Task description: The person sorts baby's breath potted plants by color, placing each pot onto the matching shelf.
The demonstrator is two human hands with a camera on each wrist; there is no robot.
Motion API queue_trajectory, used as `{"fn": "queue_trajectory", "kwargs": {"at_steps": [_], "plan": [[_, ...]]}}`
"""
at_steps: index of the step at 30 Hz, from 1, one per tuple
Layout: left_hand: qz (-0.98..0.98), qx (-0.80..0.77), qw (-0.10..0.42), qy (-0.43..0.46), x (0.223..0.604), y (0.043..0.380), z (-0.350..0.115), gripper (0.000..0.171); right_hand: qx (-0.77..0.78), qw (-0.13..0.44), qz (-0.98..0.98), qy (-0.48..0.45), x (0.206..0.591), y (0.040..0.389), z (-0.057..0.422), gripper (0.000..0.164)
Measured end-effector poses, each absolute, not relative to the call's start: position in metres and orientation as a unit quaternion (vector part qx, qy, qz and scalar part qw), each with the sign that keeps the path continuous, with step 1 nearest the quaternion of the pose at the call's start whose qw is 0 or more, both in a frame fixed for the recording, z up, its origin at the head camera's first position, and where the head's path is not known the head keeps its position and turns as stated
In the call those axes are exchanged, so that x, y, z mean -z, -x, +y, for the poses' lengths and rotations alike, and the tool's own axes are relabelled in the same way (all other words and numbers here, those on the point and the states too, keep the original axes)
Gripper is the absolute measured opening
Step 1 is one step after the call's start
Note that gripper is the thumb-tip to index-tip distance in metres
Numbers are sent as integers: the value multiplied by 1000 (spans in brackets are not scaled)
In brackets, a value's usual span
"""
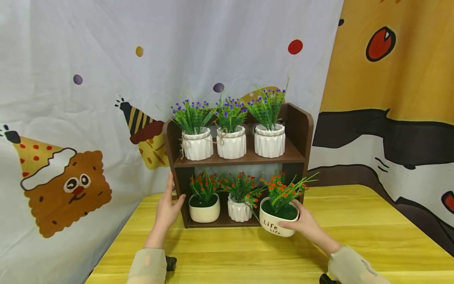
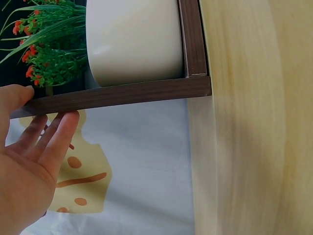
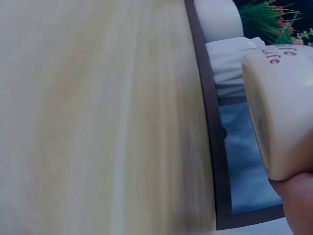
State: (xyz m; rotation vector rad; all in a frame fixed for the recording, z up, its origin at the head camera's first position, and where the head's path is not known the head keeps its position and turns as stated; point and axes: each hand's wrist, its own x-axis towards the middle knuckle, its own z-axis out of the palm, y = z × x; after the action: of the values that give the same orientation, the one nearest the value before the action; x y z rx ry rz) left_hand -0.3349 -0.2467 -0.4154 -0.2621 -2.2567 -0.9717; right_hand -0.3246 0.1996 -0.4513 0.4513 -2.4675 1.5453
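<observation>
My right hand grips the side of a cream flowerpot lettered "Life", with orange-red artificial flowers. Held tilted at the right front of the lower shelf, the pot shows its underside in the right wrist view, where the thumb presses its wall. A two-tier dark brown shelf stands behind. At its left side panel my left hand has the thumb inside and straightish fingers outside, pinching the edge. A cream pot and a white ribbed pot, both red-flowered, sit on the lower tier.
Three white ribbed pots with purple flowers line the upper tier: left, middle and right. The shelf stands on a yellow wood-grain table. Behind it hangs a cartoon-printed cloth.
</observation>
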Motion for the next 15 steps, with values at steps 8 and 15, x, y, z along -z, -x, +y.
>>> {"fn": "queue_trajectory", "kwargs": {"at_steps": [8,15], "plan": [[-861,367,337,101,415,335,-247,93,-528,96,-829,-157,457,336,191,81],[-860,368,338,102,416,335,-247,94,-537,71,-825,-161,461,343,190,80]]}}
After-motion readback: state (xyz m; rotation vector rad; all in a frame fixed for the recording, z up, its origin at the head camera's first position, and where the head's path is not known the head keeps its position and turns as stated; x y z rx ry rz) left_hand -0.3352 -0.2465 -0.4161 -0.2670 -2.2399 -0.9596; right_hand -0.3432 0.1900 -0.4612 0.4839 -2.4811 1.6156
